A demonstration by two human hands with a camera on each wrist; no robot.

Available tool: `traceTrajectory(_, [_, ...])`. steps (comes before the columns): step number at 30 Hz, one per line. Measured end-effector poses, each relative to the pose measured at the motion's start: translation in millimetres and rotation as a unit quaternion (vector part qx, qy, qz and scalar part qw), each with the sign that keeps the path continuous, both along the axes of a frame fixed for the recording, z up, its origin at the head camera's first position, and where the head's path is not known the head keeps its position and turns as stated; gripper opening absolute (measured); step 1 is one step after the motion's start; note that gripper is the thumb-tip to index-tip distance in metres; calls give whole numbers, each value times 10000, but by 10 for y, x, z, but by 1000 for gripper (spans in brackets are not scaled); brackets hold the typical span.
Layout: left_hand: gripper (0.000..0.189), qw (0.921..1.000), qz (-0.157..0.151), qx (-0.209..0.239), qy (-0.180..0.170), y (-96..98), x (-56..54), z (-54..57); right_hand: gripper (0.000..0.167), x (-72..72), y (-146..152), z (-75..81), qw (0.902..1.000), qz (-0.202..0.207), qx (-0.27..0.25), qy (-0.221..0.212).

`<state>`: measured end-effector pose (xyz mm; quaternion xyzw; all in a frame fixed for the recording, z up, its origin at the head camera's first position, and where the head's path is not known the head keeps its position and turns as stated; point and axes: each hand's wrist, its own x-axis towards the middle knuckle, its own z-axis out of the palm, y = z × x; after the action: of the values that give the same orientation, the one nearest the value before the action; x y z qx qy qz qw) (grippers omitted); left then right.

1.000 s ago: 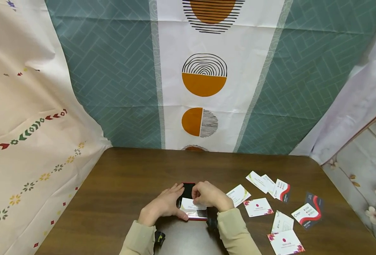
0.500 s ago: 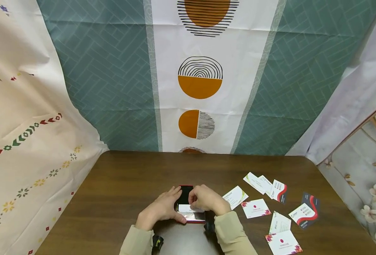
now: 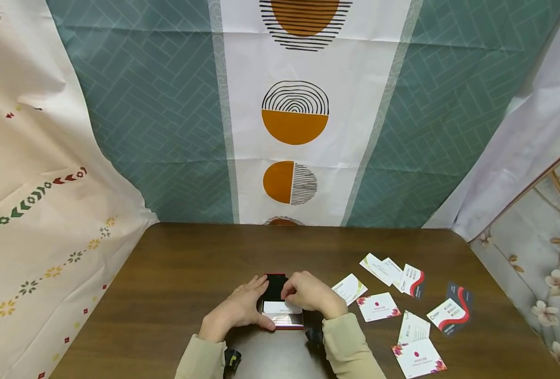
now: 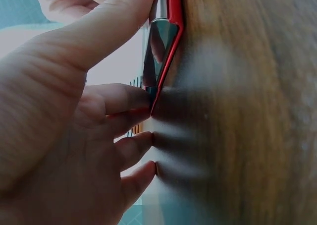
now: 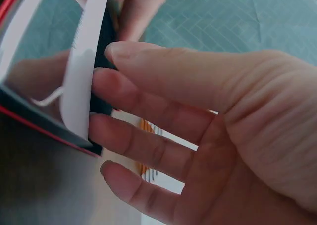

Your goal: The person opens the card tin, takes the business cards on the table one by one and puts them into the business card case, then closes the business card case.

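A card case (image 3: 274,289) with a black inside, a shiny lower half and red edges lies spread on the table. A white business card (image 3: 274,307) sits across its shiny half; in the right wrist view the card (image 5: 79,81) tilts up from the case. My left hand (image 3: 241,309) holds the case from its left side, thumb at the near edge, fingers along the far part. In the left wrist view the thumb reaches over the case's red edge (image 4: 174,7). My right hand (image 3: 310,293) presses fingertips (image 5: 101,81) against the card's far side, with its thumb on that same side.
Right of my right hand lie several business cards: a white-and-green one (image 3: 349,288), one with pink flowers (image 3: 378,307), an overlapping group (image 3: 391,271), a dark-and-red pair (image 3: 452,310) and a nearer pair (image 3: 419,358). A patterned curtain (image 3: 294,131) hangs behind the table (image 3: 189,268).
The card's visible part in the case has become narrower, with my right fingertips still at it. My left hand keeps its place on the case. The head view has shifted slightly.
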<state>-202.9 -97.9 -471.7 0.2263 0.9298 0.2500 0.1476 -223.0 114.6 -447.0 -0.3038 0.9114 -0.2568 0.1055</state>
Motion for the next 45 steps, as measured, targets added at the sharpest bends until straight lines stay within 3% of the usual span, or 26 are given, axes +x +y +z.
traceTrajectory(7, [106, 10000, 30, 33, 86, -5, -35, -6, 12, -59, 301, 49, 9989, -315, -353, 19])
traceTrajectory(14, [106, 10000, 15, 2, 73, 9, -51, -44, 28, -67, 762, 95, 9947, -989, -267, 20])
traceTrajectory(17, [106, 10000, 20, 6, 98, 15, -63, -44, 36, -84, 952, 123, 9910, -1291, -288, -199])
traceTrajectory(23, [105, 9999, 24, 88, 69, 4, -42, -20, 51, -91, 1234, 142, 9861, -1632, 29, -305])
traceTrajectory(30, [105, 10000, 18, 61, 31, 0, 5, -4, 66, -64, 1398, 2, 9799, -1928, 374, -339])
traceTrajectory(37, [104, 10000, 31, -42, -23, 3, 14, -11, 52, -139, 1428, -126, 9774, -2029, 540, -259])
traceTrajectory(45, [105, 10000, 17, -72, 13, 14, -13, 8, 44, -188, 1403, -121, 9702, -2224, 945, -158])
